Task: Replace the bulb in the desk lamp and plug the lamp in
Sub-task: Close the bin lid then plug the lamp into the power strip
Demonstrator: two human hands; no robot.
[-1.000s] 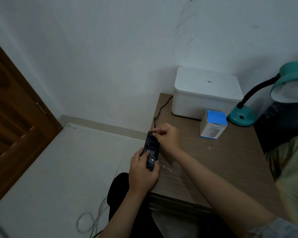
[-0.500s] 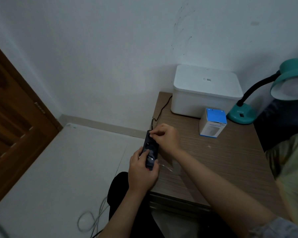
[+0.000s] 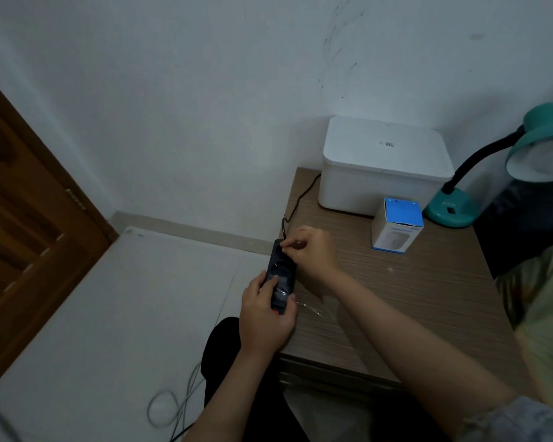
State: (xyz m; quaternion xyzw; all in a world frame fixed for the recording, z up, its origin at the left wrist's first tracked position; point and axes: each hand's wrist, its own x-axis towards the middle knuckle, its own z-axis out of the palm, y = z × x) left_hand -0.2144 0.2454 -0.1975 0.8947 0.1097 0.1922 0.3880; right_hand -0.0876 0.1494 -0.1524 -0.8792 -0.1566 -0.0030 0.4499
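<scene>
Lamp plug point(image 3: 283, 247) pinched by right hand point(image 3: 312, 250); left hand point(image 3: 265, 317) grasps unlabelled power strip point(image 3: 281, 275)

Colours here are pretty muted. The lamp point(image 3: 505, 173) is teal on base and shade, with a black neck and a pale whitish inside to the shade. The strip point(image 3: 281, 275) is black, and so is the cord point(image 3: 300, 199) running off it. The desk point(image 3: 412, 291) is grey-brown with a fine streaky woodgrain pattern. The bin point(image 3: 383, 167) is plain white with a tiny dark mark on its lid. The box point(image 3: 398, 224) is white with a bright blue top and a blue bottom edge. The wall point(image 3: 205, 90) is off-white with a few dark scuffs, the door point(image 3: 23, 218) is reddish-brown wood, and the floor point(image 3: 109, 314) is pale, with a light grey cable point(image 3: 173, 406) on it. Sleeve point(image 3: 521, 419) — bluish grey.
</scene>
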